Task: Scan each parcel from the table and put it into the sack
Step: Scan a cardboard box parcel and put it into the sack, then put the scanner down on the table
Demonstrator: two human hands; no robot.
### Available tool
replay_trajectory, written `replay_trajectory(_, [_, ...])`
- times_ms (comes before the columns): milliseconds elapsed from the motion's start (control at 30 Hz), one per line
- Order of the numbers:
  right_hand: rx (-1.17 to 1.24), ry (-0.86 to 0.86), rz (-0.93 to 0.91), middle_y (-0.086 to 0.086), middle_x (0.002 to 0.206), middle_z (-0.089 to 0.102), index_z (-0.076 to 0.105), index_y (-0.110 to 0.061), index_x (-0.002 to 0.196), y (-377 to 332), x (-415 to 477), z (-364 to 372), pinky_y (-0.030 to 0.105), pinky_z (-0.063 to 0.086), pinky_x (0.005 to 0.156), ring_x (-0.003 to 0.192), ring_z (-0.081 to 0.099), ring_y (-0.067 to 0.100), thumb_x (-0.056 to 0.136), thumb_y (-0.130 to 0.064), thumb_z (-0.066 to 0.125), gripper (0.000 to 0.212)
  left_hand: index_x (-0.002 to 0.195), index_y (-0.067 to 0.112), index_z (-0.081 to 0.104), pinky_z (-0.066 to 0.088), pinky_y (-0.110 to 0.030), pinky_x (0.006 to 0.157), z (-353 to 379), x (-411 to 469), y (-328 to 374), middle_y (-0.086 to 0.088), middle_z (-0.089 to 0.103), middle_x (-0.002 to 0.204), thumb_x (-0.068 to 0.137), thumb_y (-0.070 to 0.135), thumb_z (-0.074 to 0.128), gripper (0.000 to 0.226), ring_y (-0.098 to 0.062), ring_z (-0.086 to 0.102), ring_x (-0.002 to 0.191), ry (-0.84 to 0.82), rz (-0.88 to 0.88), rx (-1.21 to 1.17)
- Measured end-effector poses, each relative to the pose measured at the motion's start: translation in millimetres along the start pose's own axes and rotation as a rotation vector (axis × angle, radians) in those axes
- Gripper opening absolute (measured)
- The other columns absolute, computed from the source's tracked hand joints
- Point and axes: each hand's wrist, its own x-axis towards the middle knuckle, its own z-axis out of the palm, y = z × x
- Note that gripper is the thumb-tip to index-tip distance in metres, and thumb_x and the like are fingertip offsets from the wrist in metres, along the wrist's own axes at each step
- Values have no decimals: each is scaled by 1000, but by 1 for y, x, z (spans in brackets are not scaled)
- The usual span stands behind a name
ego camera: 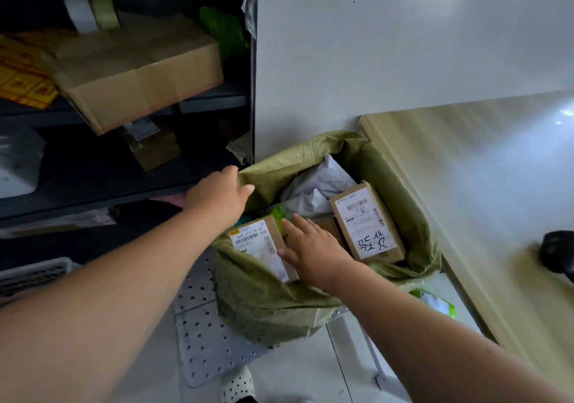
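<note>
A green woven sack [273, 303] stands open on the floor beside the table. Inside lie a small cardboard parcel with a white label [261, 244] at the near left, a larger labelled cardboard parcel with black handwriting [366, 222] at the right, and a white plastic mailer [313, 182] behind them. My left hand [217, 194] grips the sack's rim at its far left edge. My right hand [313, 247] reaches into the sack with straight fingers, resting against the small parcel's right side.
A dark shelf unit [124, 172] with a big cardboard box [136, 70] stands at the left. The pale wooden table [466, 166] runs along the right, with a dark object [557, 253] on it. A perforated metal plate [208, 334] lies under the sack. A green packet [435, 303] lies by the table's edge.
</note>
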Motion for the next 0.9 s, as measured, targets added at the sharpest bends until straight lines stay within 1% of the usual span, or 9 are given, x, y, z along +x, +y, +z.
replay_trajectory(67, [8,94,45,5,166,12,18,-22,157,7,-25,-15,43,17,120,151,14,27,102,-47,38,63,144,17,34,40,-45,100,-1,-12,9,-9,45,143,94,51,45,62,-30,43,129,62,129,108])
replay_trajectory(167, [4,194,99,5,164,20,26,-22,154,14,-61,-37,44,21,117,148,22,29,100,-42,45,60,141,17,37,34,-44,105,-4,-36,28,-6,41,146,91,56,45,64,-27,35,134,137,357,263])
replay_trajectory(267, [-28,273,130,6,163,22,27,-22,153,24,-98,-55,44,23,116,147,24,29,100,-38,46,59,143,19,35,29,-43,109,-8,-61,56,-6,38,147,90,59,43,67,-27,30,137,147,471,379])
replay_trajectory(367, [-16,343,167,6,162,24,29,-22,152,40,-138,-71,44,21,116,147,22,30,98,-39,49,61,147,20,29,24,-42,112,-16,-86,88,-5,32,151,91,60,40,70,-25,26,140,160,522,404])
replay_trajectory(433, [-18,377,189,5,160,27,33,-23,150,55,-169,-78,43,24,114,145,25,29,97,-41,51,59,149,21,26,24,-41,113,-19,-106,110,-4,31,152,91,61,39,72,-24,25,140,173,546,408])
replay_trajectory(600, [-26,467,252,6,159,30,37,-24,148,107,-259,-89,43,24,114,145,28,30,96,-46,53,58,146,21,31,28,-39,108,-19,-166,177,0,41,146,91,61,41,69,-21,36,134,211,583,401])
replay_trajectory(733, [-12,520,309,4,161,29,35,-25,150,162,-348,-84,44,22,116,146,27,28,97,-47,50,59,145,21,33,30,-40,107,-1,-228,245,-1,43,146,91,59,42,67,-22,39,133,220,591,370])
replay_trajectory(900, [21,562,383,3,154,39,41,-23,146,233,-465,-68,42,27,114,140,36,29,98,-47,51,55,146,20,32,30,-42,107,34,-307,335,-1,41,147,91,60,40,69,-22,39,134,232,651,326])
